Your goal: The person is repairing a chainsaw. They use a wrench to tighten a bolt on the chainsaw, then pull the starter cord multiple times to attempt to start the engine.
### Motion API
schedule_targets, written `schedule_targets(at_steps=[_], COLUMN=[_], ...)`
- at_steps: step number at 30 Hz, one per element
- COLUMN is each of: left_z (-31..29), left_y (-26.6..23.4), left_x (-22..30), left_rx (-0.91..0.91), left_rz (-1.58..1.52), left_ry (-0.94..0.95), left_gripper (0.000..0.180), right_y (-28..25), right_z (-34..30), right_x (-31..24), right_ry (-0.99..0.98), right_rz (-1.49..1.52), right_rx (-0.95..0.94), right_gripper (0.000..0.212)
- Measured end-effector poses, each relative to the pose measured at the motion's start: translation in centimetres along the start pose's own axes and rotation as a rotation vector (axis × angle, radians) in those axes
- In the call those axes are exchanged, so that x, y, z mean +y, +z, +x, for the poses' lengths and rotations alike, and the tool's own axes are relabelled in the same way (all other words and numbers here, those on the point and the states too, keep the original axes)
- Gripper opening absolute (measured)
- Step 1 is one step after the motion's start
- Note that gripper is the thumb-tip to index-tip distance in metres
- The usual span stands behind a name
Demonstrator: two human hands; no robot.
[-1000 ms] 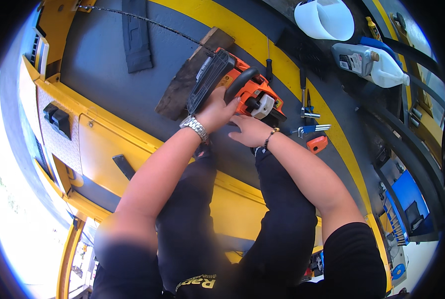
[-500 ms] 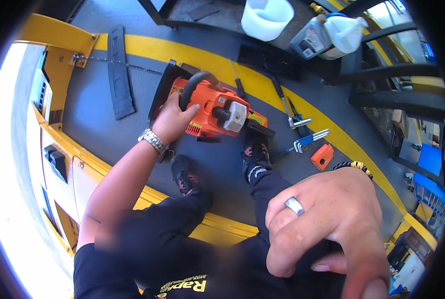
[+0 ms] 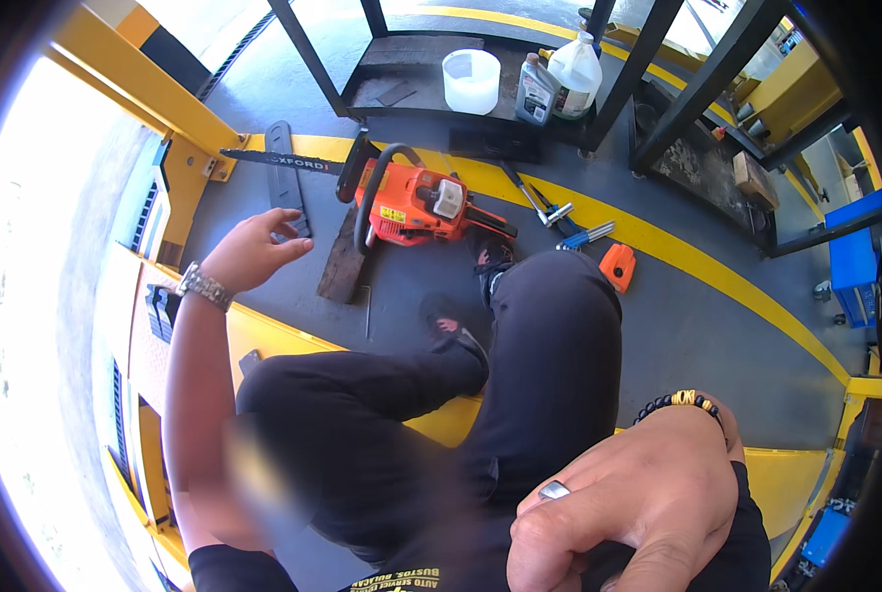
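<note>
An orange chainsaw [image 3: 411, 202] rests low near the floor, its rear handle beside my foot and its bar [image 3: 288, 161] pointing left. Part of it lies over a wooden block [image 3: 342, 264]. My left hand [image 3: 258, 252] is off the saw, fingers spread and nothing in them, above the floor left of the block. Beyond that hand lies a dark bar cover [image 3: 285, 192]. My right hand [image 3: 628, 493] is close in at the lower right, over my lap. Its fingers curl downward, and whatever they might hold is hidden.
Hand tools [image 3: 535, 197], a hex key set [image 3: 587, 237] and an orange plastic cover [image 3: 616, 266] lie right of the saw. A thin bent rod [image 3: 369, 311] is near the block. Behind, a dark metal rack holds a white tub [image 3: 471, 84] and jugs [image 3: 574, 74].
My left hand has let go of the saw's front handle and moved left and down, opening. The saw's bar shows now. My right hand moved slightly lower, and the view tilted up.
</note>
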State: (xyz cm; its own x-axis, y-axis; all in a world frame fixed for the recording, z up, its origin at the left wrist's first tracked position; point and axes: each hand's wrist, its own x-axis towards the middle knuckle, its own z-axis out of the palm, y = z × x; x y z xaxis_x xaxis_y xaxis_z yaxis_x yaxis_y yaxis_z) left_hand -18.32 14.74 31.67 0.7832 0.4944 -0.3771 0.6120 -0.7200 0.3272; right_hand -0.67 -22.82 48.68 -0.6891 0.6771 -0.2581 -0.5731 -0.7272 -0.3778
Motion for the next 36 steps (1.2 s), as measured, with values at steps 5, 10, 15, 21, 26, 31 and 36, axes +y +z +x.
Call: schedule_targets(at_steps=[5,10,15,21,26,31,36], left_z=[-1.3,6.4,15.2,20.0,20.5,19.9,21.1], left_y=[3.8,14.5,29.9,39.5,42.5,45.3,43.5], left_x=[0.3,-3.7,-5.2,-8.8,-7.5,-10.5,-6.3], left_rx=[0.006,-0.137,-0.172,-0.361,-0.116,-0.048,0.039], left_rz=[-0.178,-0.371,-0.150,-0.155,-0.012,0.107,0.026], left_ry=[-0.045,-0.337,-0.614,-0.871,-1.040,-0.713,-0.429], left_gripper=[0.065,0.062,0.045,0.042,0.040,0.027,0.020], right_y=[-1.7,-0.5,-9.9,-17.2,-17.6,-17.3,-25.0], right_z=[2.7,1.3,4.4,4.8,4.7,5.4,0.8], right_x=[7.5,0.4,4.4,4.1,1.6,-0.2,-4.3], right_ry=[-0.790,-0.149,-1.082,-1.656,-1.677,-1.575,-1.283], right_rz=[-0.439,-0.389,-0.635,-0.201,-0.043,0.286,-0.109], right_rx=[0.021,-0.007,0.279,0.714,0.803,0.638,0.316], right_gripper=[0.025,0.025,0.083,0.035,0.025,0.032,0.012])
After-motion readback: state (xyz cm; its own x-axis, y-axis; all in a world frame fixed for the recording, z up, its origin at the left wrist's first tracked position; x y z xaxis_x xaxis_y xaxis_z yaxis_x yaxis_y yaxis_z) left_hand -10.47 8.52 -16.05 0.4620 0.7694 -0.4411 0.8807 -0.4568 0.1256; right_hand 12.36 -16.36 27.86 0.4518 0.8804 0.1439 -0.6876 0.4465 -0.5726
